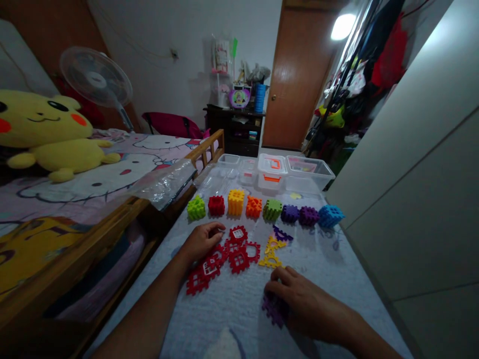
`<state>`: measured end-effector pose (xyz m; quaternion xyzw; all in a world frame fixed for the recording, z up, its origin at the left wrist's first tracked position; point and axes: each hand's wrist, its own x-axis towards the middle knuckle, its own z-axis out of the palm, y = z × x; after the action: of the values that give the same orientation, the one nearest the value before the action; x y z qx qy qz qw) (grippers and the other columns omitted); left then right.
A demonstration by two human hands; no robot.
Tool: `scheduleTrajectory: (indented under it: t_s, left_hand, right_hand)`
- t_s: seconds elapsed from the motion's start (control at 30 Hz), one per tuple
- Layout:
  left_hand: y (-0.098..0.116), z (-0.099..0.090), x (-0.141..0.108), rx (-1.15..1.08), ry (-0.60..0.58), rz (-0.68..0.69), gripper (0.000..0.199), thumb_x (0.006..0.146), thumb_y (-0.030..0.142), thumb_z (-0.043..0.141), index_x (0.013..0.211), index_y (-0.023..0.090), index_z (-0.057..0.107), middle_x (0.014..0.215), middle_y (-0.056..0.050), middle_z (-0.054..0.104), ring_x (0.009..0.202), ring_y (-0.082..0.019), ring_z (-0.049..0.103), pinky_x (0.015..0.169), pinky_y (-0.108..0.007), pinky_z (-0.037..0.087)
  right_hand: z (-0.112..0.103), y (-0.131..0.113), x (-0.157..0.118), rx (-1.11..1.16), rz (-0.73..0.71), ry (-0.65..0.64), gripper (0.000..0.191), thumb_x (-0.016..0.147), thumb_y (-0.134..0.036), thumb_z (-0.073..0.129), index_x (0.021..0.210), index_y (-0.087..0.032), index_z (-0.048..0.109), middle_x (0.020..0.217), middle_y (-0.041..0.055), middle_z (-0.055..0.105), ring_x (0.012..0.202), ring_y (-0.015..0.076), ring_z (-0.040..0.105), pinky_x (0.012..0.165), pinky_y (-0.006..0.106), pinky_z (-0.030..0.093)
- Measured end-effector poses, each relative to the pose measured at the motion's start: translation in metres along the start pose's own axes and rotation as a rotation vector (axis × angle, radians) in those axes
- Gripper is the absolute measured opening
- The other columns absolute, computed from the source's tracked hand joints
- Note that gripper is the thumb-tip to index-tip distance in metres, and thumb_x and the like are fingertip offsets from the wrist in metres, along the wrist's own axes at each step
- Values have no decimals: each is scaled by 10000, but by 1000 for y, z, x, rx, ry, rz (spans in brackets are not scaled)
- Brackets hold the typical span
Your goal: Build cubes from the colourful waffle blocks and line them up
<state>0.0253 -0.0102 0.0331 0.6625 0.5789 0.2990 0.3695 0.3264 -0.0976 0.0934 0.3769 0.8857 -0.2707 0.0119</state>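
My left hand rests on the cloth beside the loose red building pieces, its thumb and fingers a little apart and nothing visible in them. Several of these red toothed tiles, some with window cut-outs, lie flat and overlap. My right hand is closed over a purple toothed building piece low on the cloth; the hand hides part of it. Just beyond its fingertips lie yellow triangular pieces. Behind those is a dark purple triangular piece.
A row of stacked tiles crosses the table, from a lime stack to a blue stack. Behind it stand a lidded clear box and an open clear bin. A wooden bed rail runs along the left, a pale cabinet along the right.
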Motion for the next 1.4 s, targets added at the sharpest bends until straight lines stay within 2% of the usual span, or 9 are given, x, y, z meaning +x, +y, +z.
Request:
scheduleTrajectory:
  t_s: [0.23,0.53,0.67,0.8,0.9,1.0,1.1,1.23,1.4]
  left_hand:
    - [-1,0,2,8,-11,-7,341,765,400,542,974,155,653,651,27,549,584,-138,493,564,-241,374]
    - [-6,-1,2,22,-20,-7,351,770,408,546,997,161,650,683,19,582,594,-144,515,572,-244,387]
    - [-6,-1,2,7,-5,-2,346,756,406,558,984,167,661,696,11,607,609,-152,531,583,-251,401]
    - [-3,-1,1,-9,-2,-23,360,742,418,567,978,167,667,720,0,630,626,-161,545,592,-259,414]
    - [0,-2,1,0,-1,-32,361,739,429,567,965,168,672,698,6,619,620,-160,544,590,-257,414]
    - [1,-2,1,2,12,-27,359,725,432,575,943,168,681,678,10,610,614,-158,543,583,-253,412]
    - [1,-2,2,-5,16,-27,357,721,431,574,940,171,684,661,14,603,597,-154,535,567,-248,408]
    - [-1,-2,1,4,4,-23,365,734,432,563,964,172,675,665,17,592,606,-155,538,571,-246,407]
    - [-1,-2,1,8,-11,-30,375,742,436,549,968,162,670,675,13,598,610,-157,544,585,-255,411]
  right_hand:
    - [5,4,0,58,17,53,313,652,-141,620,957,-197,579,1042,55,543,945,205,499,831,320,422]
    - [-3,36,4,136,51,415,478,682,-165,642,1140,-205,511,1204,98,509,1125,249,467,981,391,389]
    - [-5,46,8,102,81,471,477,695,-190,654,1153,-215,522,1175,96,523,1117,262,476,971,414,401]
    - [-22,69,8,-50,175,572,467,701,-208,664,1154,-214,550,1162,101,522,1100,276,473,957,425,393]
    - [-49,100,10,-242,360,673,471,726,-299,670,1173,-195,567,1141,119,534,1067,301,474,914,439,387]
    - [-79,130,15,-405,547,637,465,737,-356,653,1169,-194,597,1150,133,551,1046,332,471,848,442,376]
    - [-97,147,23,-479,600,529,446,732,-374,639,1154,-235,616,1155,113,570,1031,328,475,797,411,358]
    - [-105,154,31,-509,588,439,432,711,-367,632,1127,-250,635,1146,107,582,1006,312,478,790,398,335]
    - [-106,156,35,-530,641,404,425,709,-351,622,1118,-237,647,1147,124,573,1025,328,468,805,414,331]
